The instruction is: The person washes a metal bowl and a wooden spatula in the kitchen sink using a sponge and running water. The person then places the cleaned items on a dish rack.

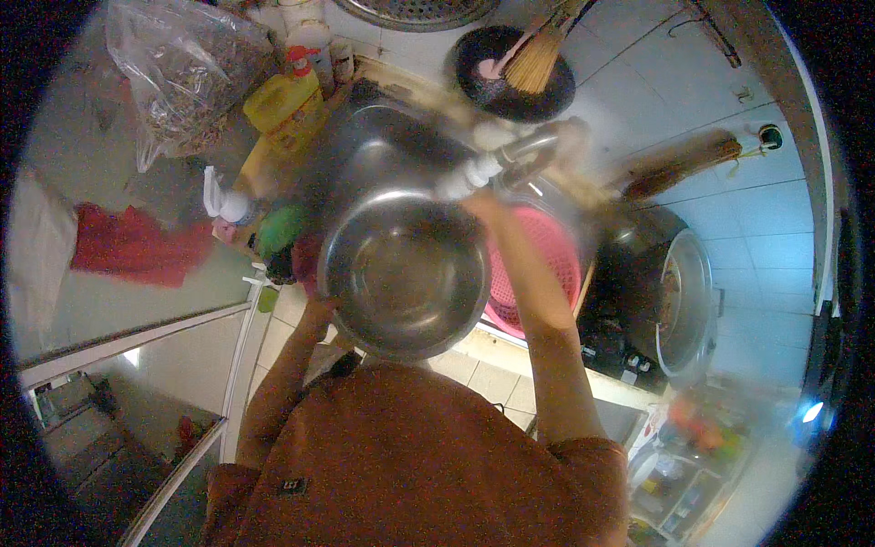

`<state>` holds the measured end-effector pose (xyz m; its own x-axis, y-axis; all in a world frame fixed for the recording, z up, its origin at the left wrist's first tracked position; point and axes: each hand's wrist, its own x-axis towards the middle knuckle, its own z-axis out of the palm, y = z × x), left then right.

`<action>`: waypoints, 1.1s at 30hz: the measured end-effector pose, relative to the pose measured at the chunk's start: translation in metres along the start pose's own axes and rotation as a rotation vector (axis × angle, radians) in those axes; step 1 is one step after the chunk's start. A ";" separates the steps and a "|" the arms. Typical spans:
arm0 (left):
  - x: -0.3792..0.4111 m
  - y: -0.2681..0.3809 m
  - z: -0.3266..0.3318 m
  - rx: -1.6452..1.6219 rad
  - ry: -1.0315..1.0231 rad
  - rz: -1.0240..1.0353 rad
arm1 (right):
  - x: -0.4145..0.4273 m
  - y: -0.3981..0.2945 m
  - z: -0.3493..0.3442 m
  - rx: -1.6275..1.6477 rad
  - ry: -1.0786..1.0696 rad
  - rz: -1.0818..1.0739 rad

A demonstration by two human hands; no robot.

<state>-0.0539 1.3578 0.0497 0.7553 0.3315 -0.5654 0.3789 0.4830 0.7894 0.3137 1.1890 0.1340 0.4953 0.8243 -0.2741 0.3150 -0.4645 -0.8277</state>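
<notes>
A round stainless-steel basin [403,273] is in front of my body, over the near part of the sink. Its inside shows a wet-looking sheen and no loose items. My left hand [318,316] grips the basin's left rim, fingers partly hidden. At the upper right rim, just under the faucet's white nozzle, my right hand [482,205] holds the basin; blur hides its fingertips. The metal faucet [526,147] reaches over that rim. Behind the basin is the stainless-steel sink [376,143].
Right of the basin stands a pink plastic colander [540,273], then a large pot [677,301] on the stove. A dark wok [513,96] with a bamboo brush [536,65] is beyond the faucet. Left are a yellow bottle [287,106], a clear plastic bag [198,89] and red cloth [137,245].
</notes>
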 end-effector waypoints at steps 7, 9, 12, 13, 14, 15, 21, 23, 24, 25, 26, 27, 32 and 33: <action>0.007 -0.008 0.005 0.136 0.082 0.177 | -0.096 -0.012 -0.003 0.367 0.262 0.404; 0.017 -0.004 -0.007 0.725 0.124 0.569 | -0.114 -0.022 0.016 0.183 0.378 0.486; 0.040 -0.009 -0.005 -0.370 0.138 0.124 | -0.108 -0.011 0.049 0.235 0.617 0.488; 0.045 -0.012 -0.003 -0.322 0.158 0.171 | -0.102 0.000 0.064 0.314 0.709 0.473; 0.053 -0.015 0.001 -0.275 0.176 0.221 | -0.093 0.014 0.079 0.401 0.811 0.511; 0.060 -0.018 0.005 -0.234 0.179 0.284 | -0.089 0.029 0.090 0.380 0.880 0.363; 0.079 -0.005 0.027 -0.234 0.192 0.392 | -0.088 0.027 0.201 0.702 1.195 0.080; 0.080 0.013 0.034 -0.114 0.244 0.367 | -0.104 -0.005 0.218 0.176 1.196 0.134; 0.080 0.022 0.036 -0.093 0.276 0.306 | -0.108 -0.021 0.217 -0.161 1.153 0.153; 0.078 0.030 0.039 -0.077 0.304 0.285 | -0.111 -0.033 0.210 -0.105 1.156 0.161; 0.075 0.036 0.041 0.007 0.360 0.258 | -0.114 -0.043 0.200 -0.048 1.158 0.169; 0.073 0.040 0.044 0.087 0.406 0.267 | -0.114 -0.050 0.192 -0.005 1.190 0.161; 0.056 0.039 0.057 0.146 0.315 0.546 | -0.082 -0.045 0.180 -0.444 0.614 -0.257; 0.057 0.037 0.058 0.207 0.346 0.488 | -0.075 -0.037 0.180 -0.610 0.558 -0.181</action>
<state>0.0341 1.3478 0.0609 0.6640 0.7334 -0.1459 0.1560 0.0549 0.9862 0.1194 1.2029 0.0975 0.6716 0.6967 0.2521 0.7305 -0.5660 -0.3820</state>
